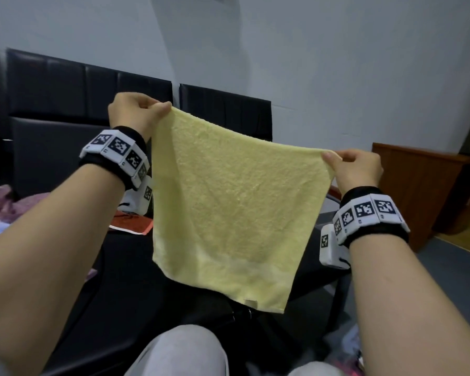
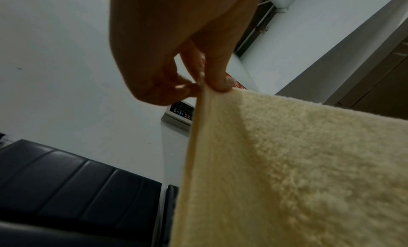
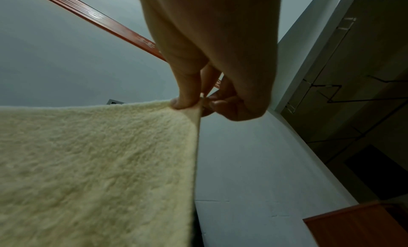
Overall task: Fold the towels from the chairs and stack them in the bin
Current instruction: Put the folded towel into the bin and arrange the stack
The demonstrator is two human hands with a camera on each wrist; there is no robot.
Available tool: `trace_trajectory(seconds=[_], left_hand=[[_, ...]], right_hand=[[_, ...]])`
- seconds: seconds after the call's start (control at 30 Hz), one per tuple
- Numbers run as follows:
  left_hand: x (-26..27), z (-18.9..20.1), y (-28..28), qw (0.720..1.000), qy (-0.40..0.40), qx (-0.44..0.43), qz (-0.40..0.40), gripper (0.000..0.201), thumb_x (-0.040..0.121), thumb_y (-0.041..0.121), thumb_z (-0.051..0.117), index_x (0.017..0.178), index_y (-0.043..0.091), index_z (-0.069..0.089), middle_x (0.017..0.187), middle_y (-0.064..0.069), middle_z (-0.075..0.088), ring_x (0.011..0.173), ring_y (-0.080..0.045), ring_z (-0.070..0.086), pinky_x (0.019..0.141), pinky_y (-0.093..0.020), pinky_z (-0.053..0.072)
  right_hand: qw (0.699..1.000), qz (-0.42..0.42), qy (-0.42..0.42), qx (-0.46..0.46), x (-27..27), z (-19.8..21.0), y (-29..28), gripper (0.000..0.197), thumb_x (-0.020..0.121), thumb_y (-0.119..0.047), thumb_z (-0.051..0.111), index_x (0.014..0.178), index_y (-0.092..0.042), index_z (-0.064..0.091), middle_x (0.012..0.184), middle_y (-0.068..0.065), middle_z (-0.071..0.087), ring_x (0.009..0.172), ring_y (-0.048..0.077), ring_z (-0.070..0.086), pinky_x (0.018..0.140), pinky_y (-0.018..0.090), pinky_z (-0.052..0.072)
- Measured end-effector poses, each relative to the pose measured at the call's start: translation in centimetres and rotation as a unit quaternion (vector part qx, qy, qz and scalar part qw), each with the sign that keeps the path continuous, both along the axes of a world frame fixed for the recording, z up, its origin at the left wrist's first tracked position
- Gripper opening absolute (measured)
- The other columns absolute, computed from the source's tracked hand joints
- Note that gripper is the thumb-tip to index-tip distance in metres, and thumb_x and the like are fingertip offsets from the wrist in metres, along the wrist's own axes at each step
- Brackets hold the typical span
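Mid-frame in head view: yellow towel (image 1: pixel 228 202) hanging spread out | left hand (image 1: pixel 136 115) pinching its upper-left corner | right hand (image 1: pixel 356 169) pinching the right corner | black chairs (image 1: pixel 65 88) behind

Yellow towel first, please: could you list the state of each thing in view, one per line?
yellow towel: unfolded, hanging flat in the air, held by its two top corners.
left hand: pinches the towel's top left corner.
right hand: pinches the top right corner.
orange towel: lies on the dark seat, partly hidden.
pink cloth: crumpled at the left edge.
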State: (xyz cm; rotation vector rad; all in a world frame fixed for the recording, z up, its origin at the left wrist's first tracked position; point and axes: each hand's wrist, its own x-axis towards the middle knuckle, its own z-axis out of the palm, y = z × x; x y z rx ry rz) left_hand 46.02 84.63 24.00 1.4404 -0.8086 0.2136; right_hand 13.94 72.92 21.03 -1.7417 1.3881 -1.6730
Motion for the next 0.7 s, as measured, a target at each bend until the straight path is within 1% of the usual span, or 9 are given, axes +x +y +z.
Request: trace_trajectory(seconds=[0.1,0.2,0.3,0.37,0.43,0.5,0.57,0.63,0.7], left_hand=[[0.2,0.5,0.8,1.0,0.005,0.0,0.018,0.025,0.08,0.041,0.071,0.096,0.022,0.074,0.091,0.008,0.066,0.09,-0.007,0.061,0.082,-0.02,0.046],[0.0,1.6,1.3,0.999,0.012,-0.021,0.041,0.025,0.081,0.045,0.069,0.095,0.024,0.075,0.088,0.009,0.068,0.082,-0.007,0.062,0.078,-0.017,0.046],[0.1,2.7,1.2,0.998,0.025,-0.041,0.027,0.023,0.083,0.043,0.068,0.092,0.022,0.074,0.079,0.005,0.07,0.057,-0.006,0.066,0.06,-0.01,0.048],[0.5,2.9,0.7,0.998,0.033,-0.041,0.021,0.023,0.084,0.042,0.067,0.089,0.019,0.073,0.078,0.003,0.07,0.049,-0.002,0.065,0.05,-0.006,0.046],[0.9,2.5,-0.2,0.999,0.043,-0.028,0.009,0.022,0.087,0.038,0.067,0.086,0.017,0.071,0.081,0.001,0.07,0.047,-0.001,0.064,0.051,-0.008,0.05],[1.5,1.5,-1.5,0.998,0.065,-0.017,-0.002,0.021,0.088,0.034,0.067,0.085,0.013,0.07,0.087,-0.005,0.07,0.05,-0.006,0.068,0.061,-0.02,0.058],[2.2,0.3,-3.1,0.995,0.101,-0.009,-0.025,0.019,0.089,0.03,0.067,0.085,0.011,0.068,0.097,-0.011,0.068,0.055,-0.014,0.07,0.064,-0.028,0.06],[2.8,-1.1,-4.9,0.991,0.127,0.014,-0.035,0.02,0.091,0.029,0.065,0.093,0.009,0.068,0.106,-0.01,0.063,0.058,-0.018,0.071,0.062,-0.027,0.06],[3.3,-2.6,-6.7,0.987,0.149,0.033,-0.041,0.023,0.092,0.026,0.063,0.099,0.004,0.066,0.11,-0.009,0.059,0.06,-0.016,0.069,0.055,-0.021,0.058]], right_hand=[[1.0,0.014,-0.006,0.0,0.3,0.7,0.4,0.029,0.085,-0.036,0.07,0.096,-0.009,0.072,0.09,0.003,0.067,0.086,0.016,0.06,0.08,0.025,0.044],[0.999,0.031,-0.028,-0.006,0.8,1.8,0.7,0.031,0.086,-0.038,0.069,0.099,-0.01,0.07,0.091,-0.001,0.062,0.089,0.016,0.058,0.083,0.025,0.044],[0.999,0.033,-0.038,-0.019,1.4,2.5,0.6,0.031,0.086,-0.039,0.069,0.1,-0.011,0.069,0.091,-0.002,0.062,0.088,0.014,0.057,0.082,0.023,0.043],[0.998,0.036,-0.039,-0.018,1.7,2.5,0.2,0.028,0.086,-0.039,0.069,0.096,-0.013,0.069,0.089,-0.002,0.062,0.087,0.014,0.057,0.082,0.023,0.044],[0.999,0.039,-0.032,-0.007,2.1,2.0,-0.2,0.028,0.086,-0.041,0.069,0.093,-0.014,0.069,0.088,-0.001,0.063,0.086,0.014,0.058,0.082,0.024,0.046],[0.999,0.044,-0.008,0.013,2.7,1.0,-1.0,0.03,0.085,-0.043,0.068,0.09,-0.013,0.07,0.088,0.0,0.066,0.086,0.015,0.06,0.082,0.026,0.047],[0.998,0.042,-0.005,0.037,3.3,-0.2,-2.0,0.031,0.083,-0.044,0.07,0.087,-0.013,0.071,0.089,0.0,0.069,0.087,0.017,0.064,0.084,0.029,0.05],[0.997,0.042,-0.014,0.059,4.1,-1.4,-3.4,0.028,0.081,-0.045,0.072,0.08,-0.017,0.07,0.08,0.001,0.071,0.08,0.019,0.068,0.084,0.036,0.056],[0.995,0.05,-0.024,0.079,5.0,-2.5,-4.5,0.023,0.084,-0.04,0.071,0.075,-0.02,0.064,0.069,0.001,0.069,0.066,0.016,0.069,0.078,0.037,0.059]])
